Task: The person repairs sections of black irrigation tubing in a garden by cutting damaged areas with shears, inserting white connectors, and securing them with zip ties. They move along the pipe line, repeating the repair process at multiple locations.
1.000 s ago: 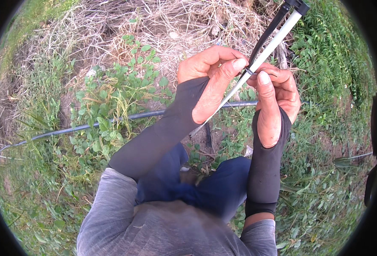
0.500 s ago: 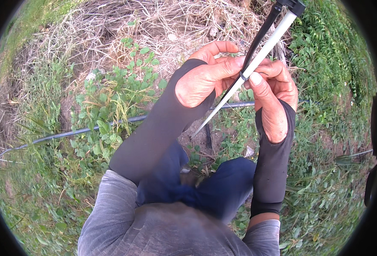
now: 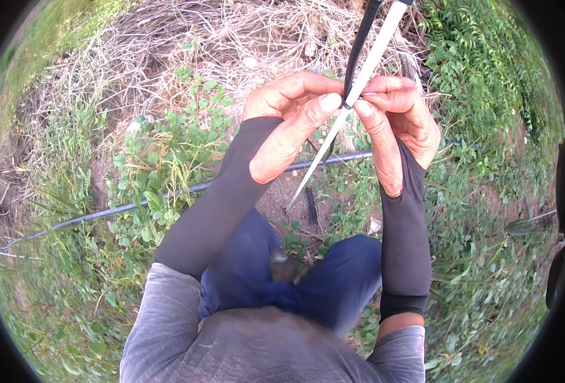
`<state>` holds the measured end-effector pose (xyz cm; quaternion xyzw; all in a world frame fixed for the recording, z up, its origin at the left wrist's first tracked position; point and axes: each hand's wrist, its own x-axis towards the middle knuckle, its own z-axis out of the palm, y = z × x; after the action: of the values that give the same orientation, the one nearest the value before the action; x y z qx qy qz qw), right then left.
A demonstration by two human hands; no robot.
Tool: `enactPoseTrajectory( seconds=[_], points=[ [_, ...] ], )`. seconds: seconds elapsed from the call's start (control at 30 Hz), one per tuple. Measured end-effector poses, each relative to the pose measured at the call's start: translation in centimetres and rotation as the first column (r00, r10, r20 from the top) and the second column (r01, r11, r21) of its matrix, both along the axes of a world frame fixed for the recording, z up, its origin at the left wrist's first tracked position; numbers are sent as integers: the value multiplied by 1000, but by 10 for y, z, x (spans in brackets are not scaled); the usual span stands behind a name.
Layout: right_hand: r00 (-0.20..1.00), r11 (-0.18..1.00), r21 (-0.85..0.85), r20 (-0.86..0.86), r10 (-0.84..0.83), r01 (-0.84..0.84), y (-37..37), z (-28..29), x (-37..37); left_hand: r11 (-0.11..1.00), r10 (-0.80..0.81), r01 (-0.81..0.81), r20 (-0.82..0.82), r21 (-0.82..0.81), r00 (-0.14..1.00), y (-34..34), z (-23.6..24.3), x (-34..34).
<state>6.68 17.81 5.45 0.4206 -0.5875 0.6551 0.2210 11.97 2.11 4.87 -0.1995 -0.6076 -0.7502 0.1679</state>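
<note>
1. Pale, almost white, the thin stake you are holding is running in the head view from the top edge down between your hands; it is narrowing to a point that is hanging free above the bare soil between your knees.
2. Beside it, a narrow black strap is coming down from the top edge and meeting the stake right at your fingertips, where it is bending into a small loop against the pale shaft.
3. Your left hand is curling in from the left, its thumb pressing flat against the stake at that loop, the other fingers bunched together behind.
4. Your right hand is closing in from the other side, its thumb tip touching the same spot, so both hands are pinching stake and strap together.
5. Below your hands, a thin black hose is lying across the weeds and passing behind your left forearm.
6. Dry straw is covering the ground above the green weeds.
</note>
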Motion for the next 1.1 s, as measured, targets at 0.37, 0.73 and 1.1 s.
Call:
enactPoseTrajectory(
  seconds=[0.37,0.73,1.1],
  points=[
    [960,974,-7,169,-223,228,-7,2,26,998,-31,30,15,58,999,14,-1,-1],
    [850,931,241,513,119,-275,27,51,7,999,-31,32,56,-18,998,8,-1,2],
    [970,960,262,-240,-38,103,20,24,-15,984,-158,153,51,93,986,4,-4,-8]
  ],
)
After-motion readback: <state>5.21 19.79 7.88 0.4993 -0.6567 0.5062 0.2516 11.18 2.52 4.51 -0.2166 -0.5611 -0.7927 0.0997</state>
